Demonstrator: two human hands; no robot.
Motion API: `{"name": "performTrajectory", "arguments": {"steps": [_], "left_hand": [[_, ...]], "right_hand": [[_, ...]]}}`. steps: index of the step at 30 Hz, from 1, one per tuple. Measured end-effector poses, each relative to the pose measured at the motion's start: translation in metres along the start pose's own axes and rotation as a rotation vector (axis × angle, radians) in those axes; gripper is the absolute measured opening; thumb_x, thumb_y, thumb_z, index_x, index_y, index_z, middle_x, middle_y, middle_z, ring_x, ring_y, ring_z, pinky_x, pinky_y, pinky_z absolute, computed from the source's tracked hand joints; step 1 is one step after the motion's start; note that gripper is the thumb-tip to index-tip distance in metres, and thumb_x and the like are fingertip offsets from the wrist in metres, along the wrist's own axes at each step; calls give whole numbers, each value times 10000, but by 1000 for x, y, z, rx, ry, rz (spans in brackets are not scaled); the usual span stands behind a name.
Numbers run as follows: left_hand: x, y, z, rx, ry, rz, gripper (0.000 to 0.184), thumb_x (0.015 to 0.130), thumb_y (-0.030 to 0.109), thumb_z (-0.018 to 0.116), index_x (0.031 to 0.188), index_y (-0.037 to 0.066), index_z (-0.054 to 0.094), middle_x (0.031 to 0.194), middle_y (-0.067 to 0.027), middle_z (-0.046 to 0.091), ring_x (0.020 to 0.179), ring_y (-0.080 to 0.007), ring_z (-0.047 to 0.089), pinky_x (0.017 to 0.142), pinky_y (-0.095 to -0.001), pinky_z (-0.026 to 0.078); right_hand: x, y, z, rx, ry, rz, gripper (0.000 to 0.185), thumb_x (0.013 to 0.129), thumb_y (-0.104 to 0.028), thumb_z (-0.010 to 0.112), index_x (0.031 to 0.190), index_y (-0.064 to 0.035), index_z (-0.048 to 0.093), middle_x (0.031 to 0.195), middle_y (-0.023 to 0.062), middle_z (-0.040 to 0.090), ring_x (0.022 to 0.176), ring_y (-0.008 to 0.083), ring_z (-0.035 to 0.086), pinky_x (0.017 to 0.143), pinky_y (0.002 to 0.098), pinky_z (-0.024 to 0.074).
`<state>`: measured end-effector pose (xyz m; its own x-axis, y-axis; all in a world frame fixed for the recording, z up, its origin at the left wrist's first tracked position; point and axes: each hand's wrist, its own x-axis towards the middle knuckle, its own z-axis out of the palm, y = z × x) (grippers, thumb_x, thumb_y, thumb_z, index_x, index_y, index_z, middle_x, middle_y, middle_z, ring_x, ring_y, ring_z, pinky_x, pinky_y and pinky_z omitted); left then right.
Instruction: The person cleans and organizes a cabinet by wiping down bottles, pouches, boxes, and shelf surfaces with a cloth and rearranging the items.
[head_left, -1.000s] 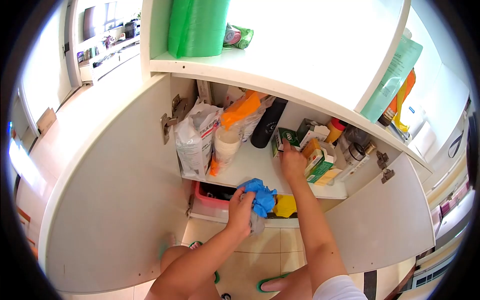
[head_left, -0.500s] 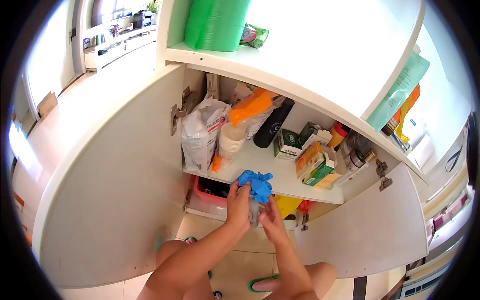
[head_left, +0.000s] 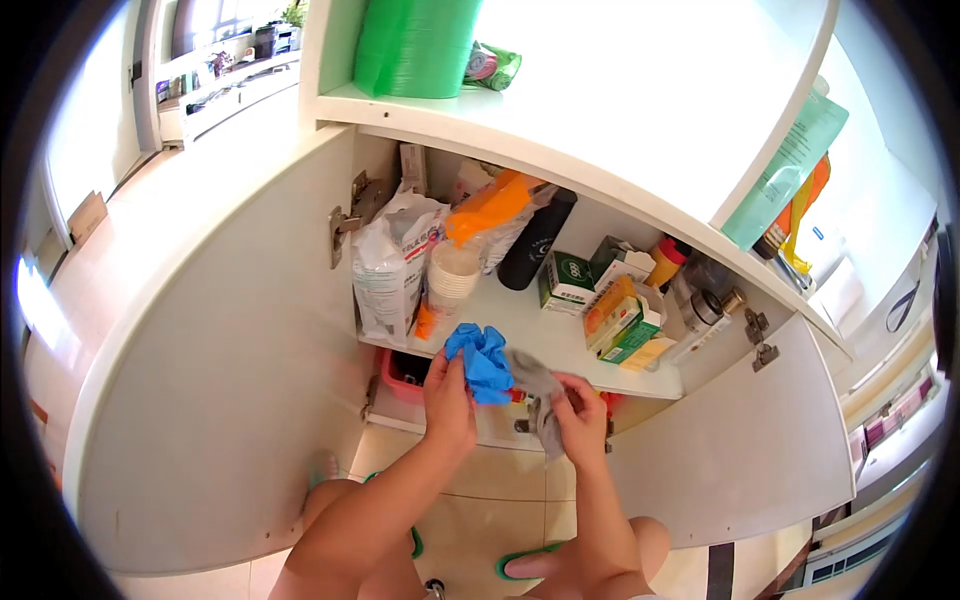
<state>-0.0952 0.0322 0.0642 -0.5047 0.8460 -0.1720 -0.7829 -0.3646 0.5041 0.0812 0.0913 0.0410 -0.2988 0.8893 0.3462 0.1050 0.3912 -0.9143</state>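
Note:
In front of the open cabinet, my left hand (head_left: 450,402) grips a crumpled bright blue bundle (head_left: 482,362) that looks like thin rubber gloves. My right hand (head_left: 581,418), its fingers pinched, holds a limp grey piece of cloth (head_left: 547,425). The cloth's upper end reaches left to the blue bundle; whether the two are joined I cannot tell. Behind my hands, the cabinet shelf (head_left: 490,322) carries a stack of paper cups (head_left: 453,277) and a white plastic bag (head_left: 385,280).
Both doors, left (head_left: 230,370) and right (head_left: 740,450), stand open. A black cylinder (head_left: 537,240), a green box (head_left: 567,280) and yellow-green cartons (head_left: 628,325) share the shelf. Below is a red bin (head_left: 398,385). A green roll (head_left: 415,50) stands on the upper shelf.
My hands have moved apart, the left hand leftward with the blue bundle. My right hand has drawn the grey cloth out to the right, where it now shows stretched out. The view has shifted slightly.

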Motion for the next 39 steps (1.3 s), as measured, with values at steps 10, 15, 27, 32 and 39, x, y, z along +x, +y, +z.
{"name": "performTrajectory", "arguments": {"steps": [10,15,27,32,39], "left_hand": [[6,-16,6,42,-166,-148,242,990,200,497,1181,70,568,1000,-5,635,824,-93,607,703,-246,505],[9,-9,13,128,-1,-127,234,986,201,508,1173,79,577,938,2,642,736,-83,596,655,-220,497],[5,-46,-3,422,-275,-308,432,869,80,641,1259,26,462,1041,-77,608,928,-139,595,827,-270,491],[-14,-64,16,531,-280,-41,556,853,155,694,1321,35,418,1175,-101,551,1038,-181,566,892,-298,468],[-22,-67,23,716,-705,-66,515,861,195,704,1297,36,481,1152,-94,573,967,-149,597,792,-273,505]], "right_hand": [[94,16,59,-264,-72,-217,361,805,-3,619,1163,-38,624,1073,125,597,962,222,601,829,278,469],[75,-35,33,-111,-98,-216,362,849,-133,649,1203,-59,617,1199,140,570,1119,256,557,908,355,459],[17,-57,-24,-391,-299,-295,470,702,-18,738,1155,-88,631,1152,110,584,1049,272,576,849,349,498],[11,-61,-57,-355,-285,-223,408,697,38,689,1090,-63,646,1039,94,624,968,259,607,813,331,505],[5,-67,-65,-339,-202,-71,536,700,18,702,1208,-50,545,1044,99,602,944,247,603,813,327,497]]}}
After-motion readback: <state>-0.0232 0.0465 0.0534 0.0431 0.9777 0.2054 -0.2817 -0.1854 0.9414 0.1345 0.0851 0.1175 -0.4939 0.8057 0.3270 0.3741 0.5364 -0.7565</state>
